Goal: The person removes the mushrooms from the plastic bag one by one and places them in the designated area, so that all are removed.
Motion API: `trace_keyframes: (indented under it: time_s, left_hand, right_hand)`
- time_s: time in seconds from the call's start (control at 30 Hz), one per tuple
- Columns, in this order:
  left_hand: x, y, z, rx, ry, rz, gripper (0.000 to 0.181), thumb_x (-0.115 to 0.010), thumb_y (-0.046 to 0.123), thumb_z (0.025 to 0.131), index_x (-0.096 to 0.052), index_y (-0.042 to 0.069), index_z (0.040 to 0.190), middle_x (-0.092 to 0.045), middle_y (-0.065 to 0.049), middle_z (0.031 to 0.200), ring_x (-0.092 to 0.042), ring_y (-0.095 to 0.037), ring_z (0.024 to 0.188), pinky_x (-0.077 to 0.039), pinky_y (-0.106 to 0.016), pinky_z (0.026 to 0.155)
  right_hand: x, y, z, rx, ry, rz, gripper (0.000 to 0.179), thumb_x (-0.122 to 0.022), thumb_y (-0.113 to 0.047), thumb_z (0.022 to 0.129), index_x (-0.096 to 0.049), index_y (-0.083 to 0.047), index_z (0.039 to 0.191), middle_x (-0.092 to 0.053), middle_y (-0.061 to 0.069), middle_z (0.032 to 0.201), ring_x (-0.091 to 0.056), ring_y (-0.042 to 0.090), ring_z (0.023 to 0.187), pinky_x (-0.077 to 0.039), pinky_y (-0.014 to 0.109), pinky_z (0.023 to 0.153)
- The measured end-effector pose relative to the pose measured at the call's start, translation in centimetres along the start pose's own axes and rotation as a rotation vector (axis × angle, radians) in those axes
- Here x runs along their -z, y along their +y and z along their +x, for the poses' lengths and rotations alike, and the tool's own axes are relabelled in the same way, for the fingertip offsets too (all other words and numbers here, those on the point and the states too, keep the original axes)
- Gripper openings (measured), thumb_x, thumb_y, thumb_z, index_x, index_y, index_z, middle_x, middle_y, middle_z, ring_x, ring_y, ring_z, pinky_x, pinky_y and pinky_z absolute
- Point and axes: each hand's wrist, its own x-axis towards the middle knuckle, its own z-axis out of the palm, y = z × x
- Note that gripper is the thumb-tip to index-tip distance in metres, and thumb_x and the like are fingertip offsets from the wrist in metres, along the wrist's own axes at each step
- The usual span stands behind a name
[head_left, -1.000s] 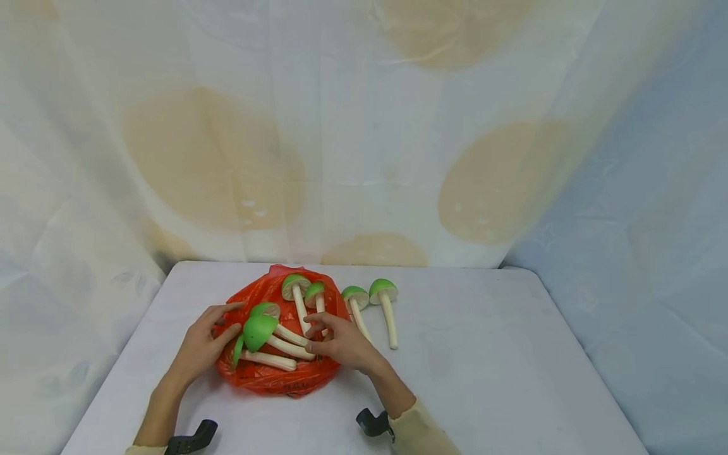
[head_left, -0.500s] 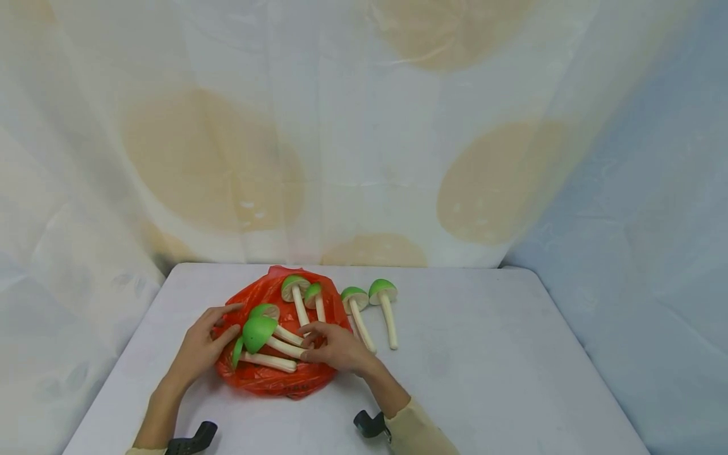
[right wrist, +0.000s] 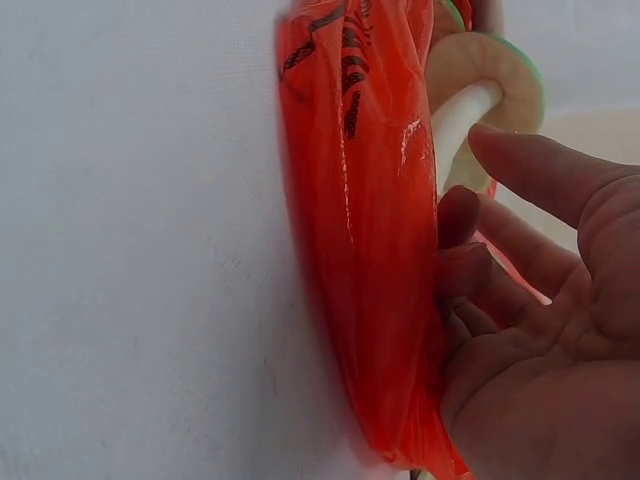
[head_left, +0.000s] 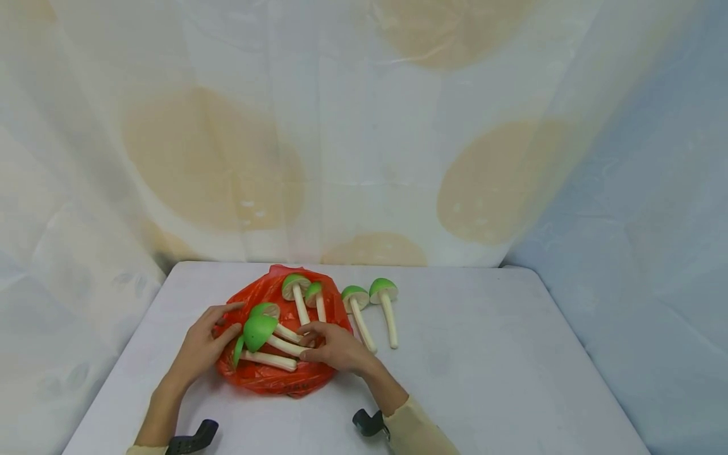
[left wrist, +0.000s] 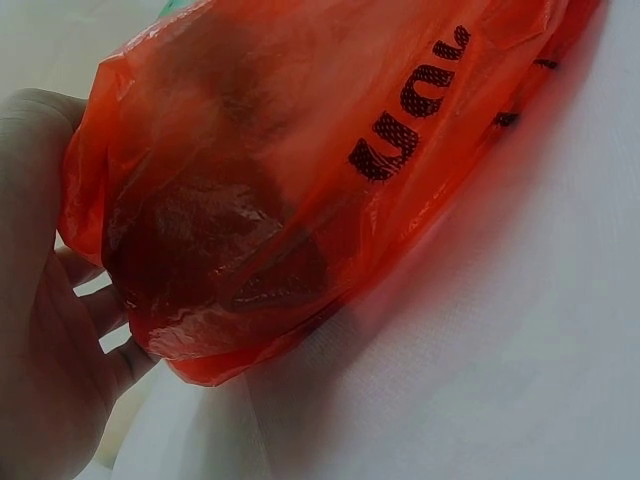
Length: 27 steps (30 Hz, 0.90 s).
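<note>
A red plastic bag (head_left: 273,381) with black printing lies spread on the white table, holding several toy mushrooms with green caps and white stems. At its left rim is my left hand (head_left: 199,343), thumb and index finger reaching over the edge beside a green cap (head_left: 259,333). In the left wrist view the bag (left wrist: 290,200) hides those fingertips. My right hand (head_left: 341,349) reaches over the right rim, with bent fingers and thumb around the stem ends. In the right wrist view its thumb points at a mushroom stem (right wrist: 465,115); I cannot tell whether the fingers grip it.
Two more green-capped mushrooms, one (head_left: 357,303) near the bag's right edge and one (head_left: 387,303) further right, lie on the white table (head_left: 483,354). A patterned curtain (head_left: 364,158) hangs behind the table. A black wrist camera (head_left: 196,437) sits on my left forearm.
My right hand has shifted slightly left and down, so its thumb covers the stem ends. The left hand and the mushrooms stay about where they were.
</note>
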Motion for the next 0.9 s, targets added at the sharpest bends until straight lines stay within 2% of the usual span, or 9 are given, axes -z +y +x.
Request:
trace_keyframes:
  time_s: [0.27, 0.6, 0.8, 0.9]
  left_hand:
    - [-0.09, 0.08, 0.06, 0.004, -0.009, -0.006, 0.043, -0.064, 0.030, 0.099, -0.058, 0.013, 0.138, -0.058, -0.012, 0.129, -0.055, -0.029, 0.110, -0.048, -0.055, 0.089]
    - [-0.11, -0.22, 0.05, 0.001, -0.001, -0.002, 0.041, -0.064, 0.029, 0.100, -0.059, 0.015, 0.138, -0.059, -0.010, 0.127, -0.054, -0.025, 0.107, -0.048, -0.050, 0.086]
    - [0.02, -0.01, -0.07, 0.013, -0.011, -0.016, 0.042, -0.064, 0.029, 0.100, -0.058, 0.013, 0.138, -0.059, -0.012, 0.129, -0.054, -0.029, 0.110, -0.048, -0.056, 0.089]
    - [0.10, 0.11, -0.04, 0.013, -0.008, -0.008, 0.042, -0.064, 0.027, 0.100, -0.059, 0.013, 0.138, -0.059, -0.012, 0.128, -0.054, -0.027, 0.107, -0.049, -0.052, 0.087]
  right_hand:
    - [0.00, -0.09, -0.06, -0.003, -0.020, -0.058, 0.031, -0.077, -0.028, 0.088, -0.074, -0.024, 0.118, -0.067, -0.014, 0.097, -0.057, 0.007, 0.090, -0.046, 0.026, 0.078]
    - [0.00, 0.27, 0.12, 0.014, -0.024, -0.033, 0.034, -0.078, -0.027, 0.088, -0.071, -0.025, 0.122, -0.069, -0.013, 0.101, -0.060, 0.004, 0.094, -0.048, 0.027, 0.086]
    - [-0.11, 0.25, 0.02, 0.004, -0.027, -0.086, 0.030, -0.078, -0.024, 0.088, -0.073, -0.025, 0.117, -0.067, -0.015, 0.098, -0.059, 0.003, 0.091, -0.048, 0.026, 0.084]
    - [-0.20, 0.21, 0.04, -0.007, -0.025, -0.115, 0.028, -0.078, -0.024, 0.088, -0.074, -0.026, 0.116, -0.065, -0.016, 0.094, -0.057, 0.004, 0.088, -0.048, 0.026, 0.081]
